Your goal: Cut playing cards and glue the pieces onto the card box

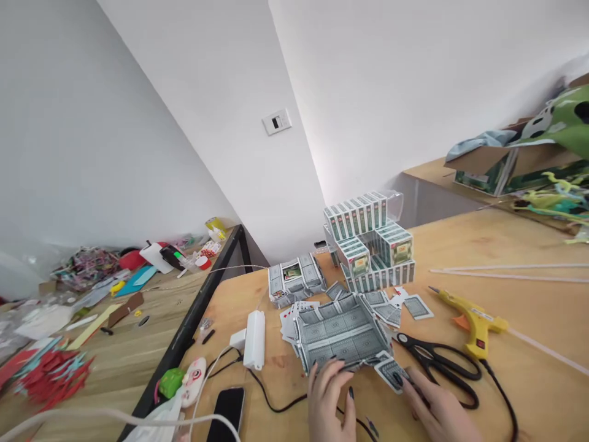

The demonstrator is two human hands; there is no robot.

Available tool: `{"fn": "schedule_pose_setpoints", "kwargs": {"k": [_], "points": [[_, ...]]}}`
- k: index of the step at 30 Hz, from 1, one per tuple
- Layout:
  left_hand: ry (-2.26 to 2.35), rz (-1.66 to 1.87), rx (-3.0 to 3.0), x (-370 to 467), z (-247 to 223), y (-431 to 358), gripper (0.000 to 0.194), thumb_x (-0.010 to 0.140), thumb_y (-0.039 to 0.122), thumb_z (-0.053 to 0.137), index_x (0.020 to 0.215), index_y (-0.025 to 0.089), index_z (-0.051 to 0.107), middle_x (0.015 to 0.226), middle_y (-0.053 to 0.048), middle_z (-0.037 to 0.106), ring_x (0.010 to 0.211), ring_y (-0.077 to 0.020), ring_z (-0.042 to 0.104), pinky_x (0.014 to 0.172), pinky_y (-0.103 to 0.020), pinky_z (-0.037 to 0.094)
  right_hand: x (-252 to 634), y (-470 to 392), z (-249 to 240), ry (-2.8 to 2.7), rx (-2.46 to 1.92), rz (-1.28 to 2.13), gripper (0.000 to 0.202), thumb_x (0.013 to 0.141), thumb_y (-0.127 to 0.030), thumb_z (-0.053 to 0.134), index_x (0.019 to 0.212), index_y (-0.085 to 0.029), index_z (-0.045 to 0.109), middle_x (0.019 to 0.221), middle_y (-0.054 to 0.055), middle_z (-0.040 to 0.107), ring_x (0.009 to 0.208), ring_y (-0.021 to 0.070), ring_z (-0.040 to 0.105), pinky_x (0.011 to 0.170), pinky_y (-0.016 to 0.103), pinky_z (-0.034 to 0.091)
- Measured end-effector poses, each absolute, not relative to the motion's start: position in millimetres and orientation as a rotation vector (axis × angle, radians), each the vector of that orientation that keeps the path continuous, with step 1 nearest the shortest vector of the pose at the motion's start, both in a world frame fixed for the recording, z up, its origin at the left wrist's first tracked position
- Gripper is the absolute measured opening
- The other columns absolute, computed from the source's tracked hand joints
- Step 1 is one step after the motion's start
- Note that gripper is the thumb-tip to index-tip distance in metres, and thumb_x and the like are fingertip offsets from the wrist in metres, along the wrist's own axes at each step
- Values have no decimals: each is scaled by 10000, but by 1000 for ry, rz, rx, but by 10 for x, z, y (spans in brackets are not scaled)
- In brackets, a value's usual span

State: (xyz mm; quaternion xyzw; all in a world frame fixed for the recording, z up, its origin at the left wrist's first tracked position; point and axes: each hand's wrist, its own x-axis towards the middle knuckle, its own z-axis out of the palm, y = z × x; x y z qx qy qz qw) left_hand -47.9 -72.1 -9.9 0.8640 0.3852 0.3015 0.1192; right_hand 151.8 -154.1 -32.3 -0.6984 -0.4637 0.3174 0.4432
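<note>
Your card-built tray (343, 331) sits on the table in front of you, low walls up, card backs lining its floor. Your left hand (329, 393) has fingers apart, tips at the near wall; can't tell if they press. Your right hand (430, 399) is pinched on a playing card (390, 374) by the tray's near right corner. Loose face-up cards (288, 322) lie against the left wall.

Behind it, left: smaller card-covered box (278, 291), something green showing in its top opening. Behind, right: stacked card boxes (373, 276), bottom row on edge, two piles with a gap between, top row on edge; clear plastic case (394, 205) beside the top row. Far right: open carton (484, 179), pale blue cloth (481, 143) and green panda-print item (564, 126) at its mouth. Scissors (442, 362) and yellow glue gun (478, 322) right of the tray.
</note>
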Motion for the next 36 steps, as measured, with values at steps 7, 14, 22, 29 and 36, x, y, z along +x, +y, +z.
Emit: {"fn": "schedule_pose_setpoints", "kwargs": {"k": [7,14,22,29,36], "points": [[1246,842,2317,-293,293,-817,320,746,119,455,1009,251,581,1037,-57,642,999,-223,579,973,-531,363,1538,-1578,-239,-1174,-1698,779,316,844,-493,385,703,-223,471,525,-20,484,494,156,488,486,241,383],[1223,836,2345,-222,289,-760,276,783,125,446,977,251,596,991,-24,659,959,-200,570,936,-445,370,1550,-1594,-196,-1127,-1579,796,309,869,-480,367,773,-199,456,547,-37,455,482,128,439,477,230,355],[1169,890,2489,-267,224,-637,318,781,160,496,1087,224,552,1102,-51,609,1049,-211,534,955,-444,378,1590,-1606,-345,-962,-1458,787,253,887,-450,361,873,-206,424,565,-67,414,436,93,377,408,194,319],[1060,805,2596,-477,281,-408,215,795,137,495,943,240,612,924,-1,668,960,-167,582,1059,-487,226,1620,-1710,-25,-1074,-1463,601,183,872,-344,442,801,-192,512,674,12,574,579,129,524,556,242,439],[1164,829,2463,-322,204,-389,128,785,152,522,803,217,631,802,10,664,824,-153,590,977,-447,318,1653,-1356,307,-1497,-1464,361,175,886,-273,409,802,-192,539,681,22,590,622,146,562,590,247,457]]}}
